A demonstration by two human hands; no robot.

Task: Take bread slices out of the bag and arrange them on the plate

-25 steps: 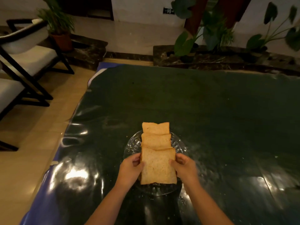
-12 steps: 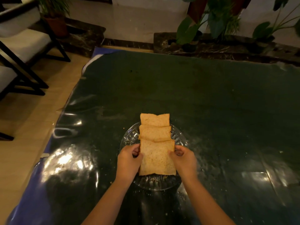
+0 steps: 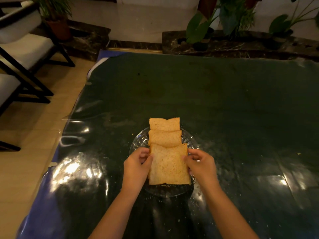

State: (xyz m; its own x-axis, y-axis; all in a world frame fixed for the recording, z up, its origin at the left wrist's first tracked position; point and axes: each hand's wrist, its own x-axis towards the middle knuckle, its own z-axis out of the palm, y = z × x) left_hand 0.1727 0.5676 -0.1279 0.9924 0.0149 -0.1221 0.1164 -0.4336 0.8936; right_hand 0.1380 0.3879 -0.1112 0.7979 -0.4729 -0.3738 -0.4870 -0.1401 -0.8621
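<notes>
A clear glass plate [image 3: 189, 140] sits on the dark green table near its front middle. Three tan bread slices lie on it in an overlapping row running away from me: the far slice [image 3: 164, 124], the middle slice [image 3: 164, 138] and the near slice [image 3: 168, 165] on top. My left hand [image 3: 137, 167] pinches the near slice's left edge. My right hand [image 3: 201, 163] pinches its right edge. No bread bag is in view.
The table [image 3: 224, 100] is covered in glossy plastic with crumbs around the plate. Its left edge drops to a tiled floor with black-framed white chairs [image 3: 22, 49]. Potted plants [image 3: 224, 19] stand on a stone ledge behind the far edge.
Both hands stay on the near slice's sides and have shifted a little farther up its edges. My view has tilted downward. The far two slices have not moved.
</notes>
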